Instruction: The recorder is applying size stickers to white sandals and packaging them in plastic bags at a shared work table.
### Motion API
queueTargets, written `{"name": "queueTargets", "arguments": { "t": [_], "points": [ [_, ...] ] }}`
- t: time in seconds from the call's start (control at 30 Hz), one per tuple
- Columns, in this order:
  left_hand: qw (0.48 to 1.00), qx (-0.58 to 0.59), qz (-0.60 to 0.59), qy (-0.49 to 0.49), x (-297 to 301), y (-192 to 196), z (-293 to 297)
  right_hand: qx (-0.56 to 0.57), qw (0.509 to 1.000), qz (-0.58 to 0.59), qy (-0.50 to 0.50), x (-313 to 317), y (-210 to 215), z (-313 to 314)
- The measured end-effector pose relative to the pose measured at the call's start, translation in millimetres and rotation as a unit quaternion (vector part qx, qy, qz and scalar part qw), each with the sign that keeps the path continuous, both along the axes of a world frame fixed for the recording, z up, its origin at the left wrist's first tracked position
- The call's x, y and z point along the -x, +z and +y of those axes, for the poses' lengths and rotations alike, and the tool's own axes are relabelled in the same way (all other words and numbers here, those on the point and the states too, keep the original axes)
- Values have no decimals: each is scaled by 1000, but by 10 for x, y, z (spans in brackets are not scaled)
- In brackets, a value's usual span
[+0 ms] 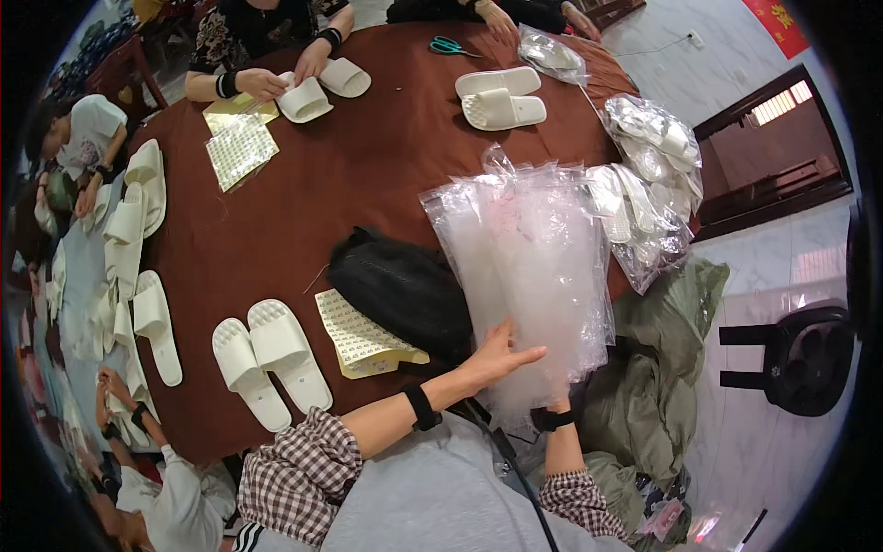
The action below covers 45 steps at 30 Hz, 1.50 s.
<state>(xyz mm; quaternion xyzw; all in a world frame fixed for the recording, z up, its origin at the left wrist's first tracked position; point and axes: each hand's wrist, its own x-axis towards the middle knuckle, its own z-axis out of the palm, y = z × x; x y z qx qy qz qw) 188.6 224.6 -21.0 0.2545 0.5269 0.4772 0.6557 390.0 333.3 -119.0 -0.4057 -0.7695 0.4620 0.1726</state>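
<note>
A thick stack of clear plastic bags [543,248] rises in front of me over the table's near right edge. My left hand [501,361] rests against its lower left side, thumb and fingers spread. From below, my right hand [558,402] holds the lower end of the bags, its fingers mostly hidden by the plastic. Just left of the stack lies a black cloth bag [400,285], partly over sticker sheets [363,336]. A pair of white slippers [267,354] sits farther left, near the table edge.
Bagged slippers [648,179] pile up at the right edge of the brown-covered table [303,202]. Across it are another slipper pair [501,97], teal scissors [451,46] and a person's hands [290,83] on slippers. A large green sack [653,359] stands at my right.
</note>
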Motion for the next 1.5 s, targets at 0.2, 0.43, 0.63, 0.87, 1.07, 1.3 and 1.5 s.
{"name": "queueTargets", "arguments": {
  "t": [0.2,0.43,0.63,0.87,1.07,1.3,1.5],
  "points": [
    [980,-58,-100,162,63,-93,-254,-245,960,-127,-37,650,261,-404],
    [952,17,51,301,-3,-488,-158,-208,964,-130,104,956,608,-535],
    [943,24,-68,326,262,-661,-123,-258,963,-31,-66,116,1218,710],
    [921,18,147,361,491,-521,90,-98,987,-123,-33,-583,313,1788],
    [944,28,-94,315,524,-572,297,55,994,-52,-82,-682,-21,1526],
    [961,-121,191,161,-239,-38,709,79,994,-17,-67,-936,-9,1566],
    [954,-135,179,199,-364,68,706,122,989,-25,-76,-988,149,1693]
  ]
}}
